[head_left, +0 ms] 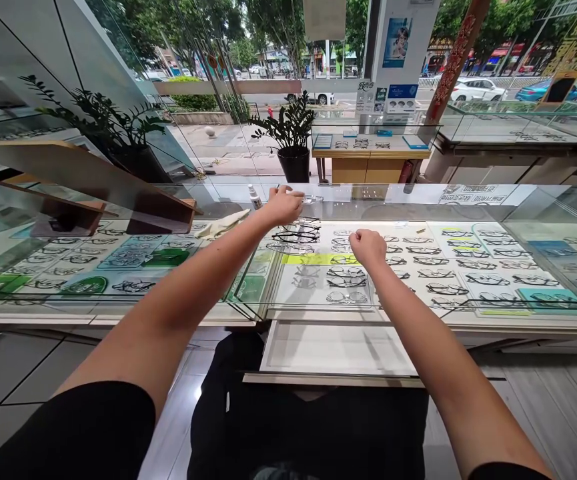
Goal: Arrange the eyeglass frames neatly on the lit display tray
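Note:
My left hand (285, 205) reaches over the far part of the glass counter, its fingers bent at one end of a pair of thin-rimmed eyeglasses (313, 199). Just nearer, several dark-framed eyeglasses (297, 236) lie in a column on the glass top. My right hand (368, 248) is closed in a fist above the counter, further right and nearer to me. Its palm side is hidden, so I cannot make out what it holds, if anything. A small white spray bottle (255, 197) and a pale cloth (222, 225) lie left of my left hand.
Rows of eyeglasses (447, 289) fill the glass display case (413, 307). A white drawer (335, 347) stands pulled out before my lap. Wooden stands (163, 217) rise at the left. Beyond the counter are a potted plant (293, 137) and a display table (373, 143).

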Demonstrator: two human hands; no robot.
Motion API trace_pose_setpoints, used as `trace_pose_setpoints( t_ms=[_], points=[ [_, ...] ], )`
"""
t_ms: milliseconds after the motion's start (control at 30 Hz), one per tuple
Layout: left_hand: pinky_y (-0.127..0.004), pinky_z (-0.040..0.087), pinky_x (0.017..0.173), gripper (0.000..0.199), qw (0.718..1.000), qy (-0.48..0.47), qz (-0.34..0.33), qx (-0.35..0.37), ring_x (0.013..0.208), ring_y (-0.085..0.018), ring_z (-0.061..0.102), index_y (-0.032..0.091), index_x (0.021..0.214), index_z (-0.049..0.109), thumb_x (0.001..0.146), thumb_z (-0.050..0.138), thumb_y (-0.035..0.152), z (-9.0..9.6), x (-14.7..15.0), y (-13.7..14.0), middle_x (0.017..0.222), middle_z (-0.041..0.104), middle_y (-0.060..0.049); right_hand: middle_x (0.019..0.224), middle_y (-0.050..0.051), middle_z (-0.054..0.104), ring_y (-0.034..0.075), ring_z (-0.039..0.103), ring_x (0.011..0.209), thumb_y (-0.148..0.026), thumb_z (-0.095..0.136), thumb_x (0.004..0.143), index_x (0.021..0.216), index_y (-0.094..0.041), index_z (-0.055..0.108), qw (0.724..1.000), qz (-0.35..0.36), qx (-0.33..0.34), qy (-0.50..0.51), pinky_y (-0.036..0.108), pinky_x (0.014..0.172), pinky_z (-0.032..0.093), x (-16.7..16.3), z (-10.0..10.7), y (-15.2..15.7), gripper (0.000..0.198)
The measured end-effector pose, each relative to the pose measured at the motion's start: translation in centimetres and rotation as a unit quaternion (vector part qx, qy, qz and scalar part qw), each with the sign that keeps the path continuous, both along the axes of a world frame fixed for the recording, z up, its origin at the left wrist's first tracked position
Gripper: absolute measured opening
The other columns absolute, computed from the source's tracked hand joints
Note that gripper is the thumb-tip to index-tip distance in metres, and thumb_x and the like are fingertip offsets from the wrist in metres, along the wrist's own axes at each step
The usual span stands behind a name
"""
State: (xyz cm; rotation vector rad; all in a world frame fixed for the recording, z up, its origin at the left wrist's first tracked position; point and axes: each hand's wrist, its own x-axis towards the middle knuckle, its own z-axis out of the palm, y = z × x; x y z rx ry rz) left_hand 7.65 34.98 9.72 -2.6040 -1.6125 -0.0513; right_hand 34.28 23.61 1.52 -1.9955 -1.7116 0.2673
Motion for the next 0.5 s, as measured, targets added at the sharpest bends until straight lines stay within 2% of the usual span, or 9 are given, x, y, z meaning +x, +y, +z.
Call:
trace_pose_setpoints(
  t_ms=[100, 200, 300, 367, 433, 500],
  points=[
    [-0.065, 0.024, 0.117, 0.052, 0.996, -0.041, -0.055, 0.048, 0.152, -0.044, 0.034, 0.015, 0.147, 0.068, 0.107, 0.038, 0.031, 2.6, -0.5, -3.5, 0.169, 0.051, -0.01, 0.065, 0.001, 0.053, 0.016, 0.036, 0.06, -0.031, 0.052, 0.101, 0.067, -0.02, 0.048, 1.0, -0.003, 0.0, -0.001, 0.032, 0.061, 0.022, 0.0, 0.1, -0.1, 0.035],
    [-0.063, 0.02, 0.122, 0.054, 0.987, -0.085, -0.121, 0.055, 0.154, -0.042, 0.033, 0.019, 0.155, 0.062, 0.111, 0.039, 0.039, 5.8, -0.9, -9.4, 0.169, 0.051, -0.01, 0.065, 0.002, 0.052, 0.016, 0.036, 0.06, -0.031, 0.051, 0.101, 0.067, -0.02, 0.045, 1.0, -0.003, -0.003, 0.003, 0.032, 0.061, 0.022, 0.0, 0.2, -0.1, 0.036],
    [-0.061, 0.02, 0.125, 0.054, 0.979, -0.097, -0.178, 0.008, 0.154, -0.039, 0.036, 0.023, 0.158, 0.06, 0.113, 0.039, 0.043, 8.6, -1.3, -16.4, 0.168, 0.053, -0.008, 0.064, 0.002, 0.051, 0.016, 0.036, 0.06, -0.031, 0.05, 0.101, 0.066, -0.02, 0.043, 1.0, -0.001, -0.001, 0.018, 0.032, 0.061, 0.022, 0.2, 0.2, 0.0, 0.037],
    [-0.06, 0.02, 0.126, 0.053, 0.973, -0.091, -0.208, -0.046, 0.154, -0.037, 0.038, 0.026, 0.158, 0.061, 0.114, 0.039, 0.044, 9.6, -1.6, -20.6, 0.165, 0.056, -0.007, 0.063, 0.002, 0.05, 0.016, 0.036, 0.06, -0.031, 0.051, 0.1, 0.066, -0.02, 0.042, 0.999, -0.008, 0.005, 0.034, 0.032, 0.06, 0.022, 0.3, 0.2, 0.0, 0.037],
    [-0.056, 0.024, 0.127, 0.05, 0.961, -0.083, -0.237, -0.114, 0.154, -0.036, 0.042, 0.026, 0.155, 0.063, 0.115, 0.04, 0.042, 9.7, -2.0, -24.0, 0.161, 0.06, -0.006, 0.063, 0.001, 0.049, 0.016, 0.036, 0.06, -0.032, 0.052, 0.099, 0.065, -0.021, 0.04, 0.999, -0.019, 0.012, 0.049, 0.032, 0.06, 0.023, 0.5, 0.2, 0.0, 0.037],
    [-0.05, 0.03, 0.125, 0.046, 0.944, -0.079, -0.259, -0.187, 0.152, -0.033, 0.046, 0.027, 0.153, 0.065, 0.115, 0.042, 0.039, 8.8, -2.4, -26.5, 0.159, 0.063, -0.005, 0.063, 0.001, 0.048, 0.016, 0.036, 0.06, -0.032, 0.053, 0.098, 0.065, -0.021, 0.04, 0.998, -0.027, 0.018, 0.057, 0.032, 0.059, 0.023, 0.6, 0.2, 0.0, 0.038]
  ],
)
